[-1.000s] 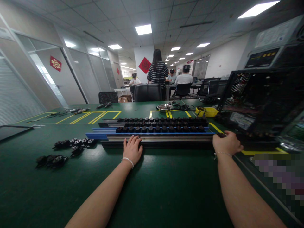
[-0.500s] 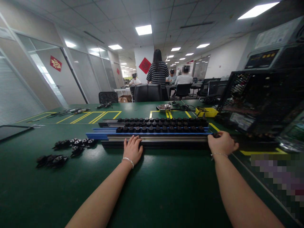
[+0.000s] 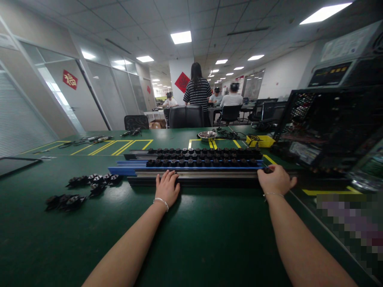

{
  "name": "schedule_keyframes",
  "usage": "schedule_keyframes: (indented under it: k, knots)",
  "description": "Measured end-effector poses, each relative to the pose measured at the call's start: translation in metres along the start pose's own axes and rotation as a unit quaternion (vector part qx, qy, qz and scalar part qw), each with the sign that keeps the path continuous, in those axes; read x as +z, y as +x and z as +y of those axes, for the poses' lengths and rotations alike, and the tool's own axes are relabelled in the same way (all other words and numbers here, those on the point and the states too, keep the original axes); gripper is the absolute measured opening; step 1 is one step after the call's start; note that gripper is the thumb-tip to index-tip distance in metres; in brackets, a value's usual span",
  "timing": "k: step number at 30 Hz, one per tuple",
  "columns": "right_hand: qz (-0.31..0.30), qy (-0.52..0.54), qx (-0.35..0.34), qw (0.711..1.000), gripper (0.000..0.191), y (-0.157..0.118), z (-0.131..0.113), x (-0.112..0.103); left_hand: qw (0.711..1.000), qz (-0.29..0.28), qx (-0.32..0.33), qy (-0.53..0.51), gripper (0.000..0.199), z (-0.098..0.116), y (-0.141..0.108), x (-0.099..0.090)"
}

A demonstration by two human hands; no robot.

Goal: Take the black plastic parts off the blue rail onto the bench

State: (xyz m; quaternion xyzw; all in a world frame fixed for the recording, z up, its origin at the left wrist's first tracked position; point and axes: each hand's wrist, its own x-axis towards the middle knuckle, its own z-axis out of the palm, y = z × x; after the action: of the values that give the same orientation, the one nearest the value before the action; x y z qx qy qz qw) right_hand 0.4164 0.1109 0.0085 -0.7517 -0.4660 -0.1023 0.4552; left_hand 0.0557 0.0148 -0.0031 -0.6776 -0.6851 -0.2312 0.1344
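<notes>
A long black rail [image 3: 215, 181] with a pale metal channel lies across the table in front of me. My left hand [image 3: 168, 188] rests on its left part, fingers stretched over the top edge and slightly apart. At the rail's right end, my right hand [image 3: 277, 180] pinches a small black module [image 3: 267, 170], mostly hidden by the fingers. Whether the module sits inside the channel cannot be seen. Just behind lies a blue rail [image 3: 122, 171]. Beyond it, rows of similar black modules [image 3: 199, 162] sit along more rails.
Loose black modules [image 3: 97, 183] and another cluster [image 3: 66, 202] lie left on the green table [image 3: 209, 239]. A metal bowl [image 3: 207, 136], a yellow bin [image 3: 260, 141] and cables stand farther back. An open computer case [image 3: 329, 123] is at right. People work beyond.
My right hand has shifted slightly left along the rail's end with the small black module. My left hand stays where it was.
</notes>
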Motion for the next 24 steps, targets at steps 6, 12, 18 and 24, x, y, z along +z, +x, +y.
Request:
schedule_keyframes:
  k: [6,12,18,24]
  knots:
    - [-0.005,-0.003,-0.013,1.0,0.027,-0.0006,-0.0013,0.0026,1.0,-0.002,-0.001,-0.004,0.033,0.0007,0.0005,-0.0014]
    - [-0.014,-0.028,-0.035,0.999,0.03,0.0007,-0.0011,0.005,1.0,0.0,-0.004,-0.006,0.033,0.0008,0.0003,-0.0008]
    - [-0.029,0.0,-0.066,0.997,0.033,-0.0005,-0.0037,0.0027,1.0,-0.003,-0.007,-0.003,0.033,0.0019,0.0005,-0.0017]
    - [-0.037,-0.005,-0.071,0.997,0.034,-0.003,-0.006,0.0006,1.0,-0.001,-0.004,-0.008,0.033,0.0,0.0004,-0.0002]
